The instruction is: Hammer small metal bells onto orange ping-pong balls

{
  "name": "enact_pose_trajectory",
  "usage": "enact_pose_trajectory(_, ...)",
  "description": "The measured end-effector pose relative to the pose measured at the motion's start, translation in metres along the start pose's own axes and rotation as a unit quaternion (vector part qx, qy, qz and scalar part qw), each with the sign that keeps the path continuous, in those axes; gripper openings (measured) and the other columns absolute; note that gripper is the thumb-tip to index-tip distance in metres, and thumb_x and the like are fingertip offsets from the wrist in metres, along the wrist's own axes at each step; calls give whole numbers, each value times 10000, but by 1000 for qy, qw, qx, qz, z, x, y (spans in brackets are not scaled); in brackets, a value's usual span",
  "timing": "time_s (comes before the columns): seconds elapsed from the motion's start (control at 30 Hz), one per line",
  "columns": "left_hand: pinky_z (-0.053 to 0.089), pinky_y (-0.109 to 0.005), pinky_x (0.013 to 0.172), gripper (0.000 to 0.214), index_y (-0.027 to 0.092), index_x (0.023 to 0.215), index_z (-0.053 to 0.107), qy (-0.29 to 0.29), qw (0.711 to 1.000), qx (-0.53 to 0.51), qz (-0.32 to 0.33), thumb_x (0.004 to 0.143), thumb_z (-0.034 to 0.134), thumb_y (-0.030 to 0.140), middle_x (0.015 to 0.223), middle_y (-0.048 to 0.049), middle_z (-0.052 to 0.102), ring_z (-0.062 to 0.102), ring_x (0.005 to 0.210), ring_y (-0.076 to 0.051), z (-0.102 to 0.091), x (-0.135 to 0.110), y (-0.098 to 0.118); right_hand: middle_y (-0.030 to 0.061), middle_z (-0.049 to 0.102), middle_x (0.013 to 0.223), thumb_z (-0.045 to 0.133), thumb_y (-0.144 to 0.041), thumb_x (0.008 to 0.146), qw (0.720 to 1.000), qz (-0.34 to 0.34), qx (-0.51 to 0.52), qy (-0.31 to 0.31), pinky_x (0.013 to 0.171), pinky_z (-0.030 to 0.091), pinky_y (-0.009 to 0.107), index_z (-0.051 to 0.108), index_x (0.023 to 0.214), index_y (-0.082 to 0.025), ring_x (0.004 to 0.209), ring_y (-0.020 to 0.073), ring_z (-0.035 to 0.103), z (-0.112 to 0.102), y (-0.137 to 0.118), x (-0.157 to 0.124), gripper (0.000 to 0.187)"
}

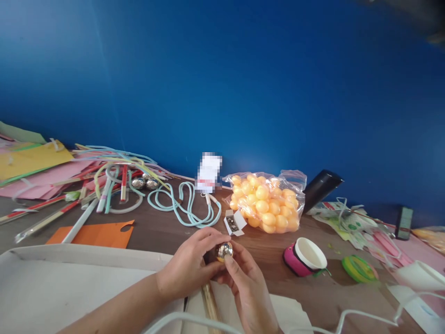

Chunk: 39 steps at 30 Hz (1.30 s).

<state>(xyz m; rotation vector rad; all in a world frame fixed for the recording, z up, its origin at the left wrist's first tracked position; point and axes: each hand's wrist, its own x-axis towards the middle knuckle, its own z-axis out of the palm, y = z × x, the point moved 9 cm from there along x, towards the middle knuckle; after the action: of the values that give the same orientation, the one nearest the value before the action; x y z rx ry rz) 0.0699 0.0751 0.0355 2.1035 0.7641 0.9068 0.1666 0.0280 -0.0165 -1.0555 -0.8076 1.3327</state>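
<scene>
At lower centre of the frame, we are clamping a shiny round metallic ball between our left hand and right hand, just above a long gold-brown rod running toward the bottom edge.

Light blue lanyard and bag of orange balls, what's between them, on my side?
A small open white box holding shiny bits, as the head view shows.
</scene>
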Motion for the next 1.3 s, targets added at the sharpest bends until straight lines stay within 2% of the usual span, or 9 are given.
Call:
enact_pose_trajectory(0.17, 405, -293, 928, 453, 252, 1160, 536, -30, 1000, -3, -2, 717, 591, 177, 1147, -56, 539, 507, 1047, -181, 1, -1, 3, 78, 619, 966, 558, -327, 863, 1000, -2, -9, 18, 603, 444, 282, 555, 1110, -166, 729, 165, 562, -2, 1, -2, 295)
enact_pose_trajectory(0.33, 430, -250, 875, 604, 270, 1199, 492, -43, 998, -46, -11, 657, 429, 10, 1165, -26, 534, 516, 1034, -152, -2, -2, 3, 52, 617, 917, 541, -343, 867, 995, -6, 23, 93, 590, 441, 244, 581, 1042, -195, 809, 175, 551, -21, 3, -4, 233)
enact_pose_trajectory(0.5, 450, -254, 755, 301, 223, 978, 620, 20, 994, 49, -92, 780, 403, 153, 932, -32, 614, 579, 838, -152, -12, 19, -14, 16, 580, 862, 566, -337, 849, 986, -40, 80, 140, 541, 446, 227, 600, 951, -196, 768, 158, 540, -35, 0, -3, 178)
enact_pose_trajectory(0.57, 443, -258, 745, 251, 220, 926, 638, 2, 987, 124, -102, 787, 430, 201, 912, -32, 620, 585, 818, -157, -4, 36, -15, 10, 574, 859, 577, -333, 842, 984, -44, 87, 148, 522, 446, 221, 600, 950, -198, 771, 157, 533, -37, -1, -3, 174)
enact_pose_trajectory(0.63, 433, -258, 764, 247, 223, 918, 645, -62, 971, 209, -99, 794, 431, 209, 922, -36, 624, 587, 860, -163, 14, 53, -14, 5, 573, 859, 583, -321, 839, 984, -45, 91, 148, 511, 446, 213, 600, 967, -204, 763, 150, 528, -37, -2, -2, 175)
enact_pose_trajectory(0.8, 450, -312, 730, 151, 164, 812, 666, -108, 950, 266, -126, 716, 554, 194, 891, -103, 642, 602, 892, -246, 42, 84, -11, -6, 589, 835, 623, -308, 810, 980, -42, 113, 159, 479, 430, 185, 616, 943, -219, 704, 126, 526, -43, -4, -1, 160)
enact_pose_trajectory(0.93, 462, -363, 748, 140, 115, 826, 651, -144, 931, 291, -168, 762, 561, 201, 901, -136, 638, 600, 899, -263, 58, 96, -19, -20, 593, 840, 689, -308, 748, 973, -47, 143, 175, 457, 429, 168, 616, 928, -245, 679, 117, 536, -52, -5, 2, 204)
enact_pose_trajectory(1.1, 477, -389, 794, 302, 152, 1095, 531, -184, 913, 298, -210, 840, 517, 313, 1096, -75, 561, 566, 941, -188, 67, 104, -36, -24, 615, 810, 745, -323, 679, 968, -35, 156, 193, 418, 414, 155, 623, 916, -247, 608, 101, 548, -57, -2, 4, 278)
enact_pose_trajectory(1.3, 477, -381, 786, 286, 143, 1062, 554, -166, 918, 280, -225, 825, 542, 302, 1064, -80, 578, 573, 937, -197, 63, 104, -40, -27, 645, 796, 745, -325, 672, 969, -42, 133, 204, 380, 393, 157, 630, 917, -247, 555, 96, 547, -60, -4, 4, 282)
